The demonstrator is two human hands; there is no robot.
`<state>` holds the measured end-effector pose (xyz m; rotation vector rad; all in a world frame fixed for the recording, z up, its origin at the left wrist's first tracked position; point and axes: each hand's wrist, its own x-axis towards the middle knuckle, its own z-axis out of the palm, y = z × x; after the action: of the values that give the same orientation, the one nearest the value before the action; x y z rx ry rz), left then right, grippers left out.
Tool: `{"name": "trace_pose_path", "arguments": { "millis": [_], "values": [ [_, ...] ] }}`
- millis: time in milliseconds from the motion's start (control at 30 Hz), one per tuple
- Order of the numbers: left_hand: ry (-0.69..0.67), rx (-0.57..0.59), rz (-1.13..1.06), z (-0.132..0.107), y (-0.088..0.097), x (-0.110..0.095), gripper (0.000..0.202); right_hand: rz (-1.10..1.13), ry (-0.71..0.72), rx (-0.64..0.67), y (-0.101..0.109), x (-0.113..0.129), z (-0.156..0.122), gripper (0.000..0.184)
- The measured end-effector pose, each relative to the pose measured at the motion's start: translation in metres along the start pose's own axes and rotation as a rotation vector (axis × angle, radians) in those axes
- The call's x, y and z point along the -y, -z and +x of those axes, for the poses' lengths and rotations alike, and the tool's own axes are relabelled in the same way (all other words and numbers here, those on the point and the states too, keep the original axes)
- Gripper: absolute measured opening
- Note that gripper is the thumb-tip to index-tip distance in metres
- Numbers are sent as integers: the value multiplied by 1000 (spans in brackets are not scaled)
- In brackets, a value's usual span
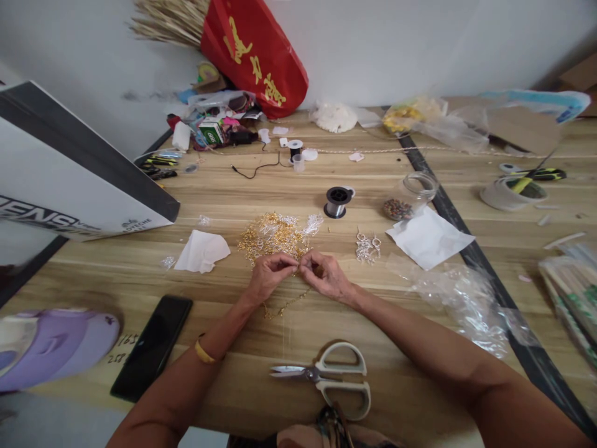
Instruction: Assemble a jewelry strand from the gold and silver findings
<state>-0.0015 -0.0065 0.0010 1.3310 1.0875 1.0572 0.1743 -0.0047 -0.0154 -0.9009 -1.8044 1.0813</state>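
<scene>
My left hand (269, 277) and my right hand (324, 274) meet at the middle of the wooden table (261, 367), fingers pinched together on a thin gold chain (285, 305) that trails toward me. Just beyond my fingers lies a heap of small gold findings (270, 235). A few silver hooks (367, 246) rest to the right of the heap. A yellow band circles my left wrist.
Scissors (329, 376) lie near the front edge, a black phone (152, 346) to the left. A thread spool (336, 201), bead jar (410, 194), white paper (426, 237), tissue (202, 251), clear plastic bags (459, 298), a tape roll (512, 192) and a tilted white box (60, 174) surround me.
</scene>
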Motion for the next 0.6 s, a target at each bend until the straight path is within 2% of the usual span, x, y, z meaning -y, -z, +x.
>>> {"name": "trace_pose_path", "arguments": {
  "millis": [233,600],
  "values": [
    [54,1,-28,-1,-1,-3,12,-3,-15,13,1,0,0,14],
    [47,-11,-37,0,1,0,16,-4,-13,22,1,1,-1,15]
  ]
}}
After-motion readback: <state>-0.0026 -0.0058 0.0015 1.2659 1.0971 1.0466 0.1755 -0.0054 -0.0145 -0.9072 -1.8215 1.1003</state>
